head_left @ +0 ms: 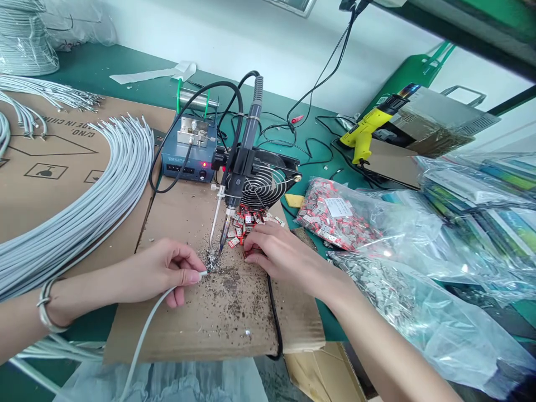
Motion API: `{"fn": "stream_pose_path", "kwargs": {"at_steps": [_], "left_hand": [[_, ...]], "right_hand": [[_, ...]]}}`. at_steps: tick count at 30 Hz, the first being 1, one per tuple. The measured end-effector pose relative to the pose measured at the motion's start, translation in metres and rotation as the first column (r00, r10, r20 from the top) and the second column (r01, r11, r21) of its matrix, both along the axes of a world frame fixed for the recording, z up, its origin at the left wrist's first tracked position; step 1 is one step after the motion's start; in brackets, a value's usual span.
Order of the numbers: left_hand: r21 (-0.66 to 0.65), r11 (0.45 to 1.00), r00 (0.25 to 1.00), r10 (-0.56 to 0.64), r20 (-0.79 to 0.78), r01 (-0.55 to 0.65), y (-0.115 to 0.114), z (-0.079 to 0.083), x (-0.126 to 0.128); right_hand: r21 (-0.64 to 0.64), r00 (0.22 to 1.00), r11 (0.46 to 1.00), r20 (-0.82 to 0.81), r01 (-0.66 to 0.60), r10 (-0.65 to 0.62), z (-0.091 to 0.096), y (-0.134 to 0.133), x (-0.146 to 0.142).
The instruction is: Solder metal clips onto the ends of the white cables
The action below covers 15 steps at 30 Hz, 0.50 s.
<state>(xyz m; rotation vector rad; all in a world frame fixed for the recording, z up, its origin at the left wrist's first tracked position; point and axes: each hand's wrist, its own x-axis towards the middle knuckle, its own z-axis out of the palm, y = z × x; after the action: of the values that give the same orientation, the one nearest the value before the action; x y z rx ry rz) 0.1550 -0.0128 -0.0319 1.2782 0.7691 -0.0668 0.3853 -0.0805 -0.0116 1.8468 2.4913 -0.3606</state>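
My left hand (178,272) pinches a thin white cable (146,324) close to its end, between thumb and forefinger. The cable's tip points right, just below the tip of a mounted soldering iron (248,139). Bits of solder (212,260) are heaped under the iron. My right hand (278,251) is at the near edge of a pile of small red-and-white connector pieces (250,218). Its thumb and forefinger are closed together; what lies between them is too small to make out. Part of the pile is hidden behind this hand.
A blue soldering station (184,162) stands behind the cardboard (201,335), beside a black fan (266,184). Bundled white cables (104,190) lie left. Bags of red pieces (339,218) and metal parts (377,290) lie right, below a yellow heat gun (364,134).
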Motion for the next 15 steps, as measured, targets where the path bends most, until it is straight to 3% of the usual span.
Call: {"fn": "stream_pose_path", "kwargs": {"at_steps": [7, 10, 15], "left_hand": [[0.059, 0.998, 0.999, 0.025, -0.032, -0.023, 0.001, 0.005, 0.002], [0.074, 0.997, 0.999, 0.026, -0.024, -0.024, 0.000, 0.006, 0.002], [0.112, 0.993, 1.000, -0.021, -0.007, 0.022, 0.000, 0.004, 0.002]], "right_hand": [[-0.028, 0.993, 0.998, -0.099, 0.064, -0.067, -0.001, -0.005, 0.002], [0.004, 0.971, 0.997, -0.227, 0.079, -0.076, 0.002, -0.012, -0.001], [-0.145, 0.807, 0.986, -0.570, 0.087, -0.155, 0.001, -0.022, -0.010]]}}
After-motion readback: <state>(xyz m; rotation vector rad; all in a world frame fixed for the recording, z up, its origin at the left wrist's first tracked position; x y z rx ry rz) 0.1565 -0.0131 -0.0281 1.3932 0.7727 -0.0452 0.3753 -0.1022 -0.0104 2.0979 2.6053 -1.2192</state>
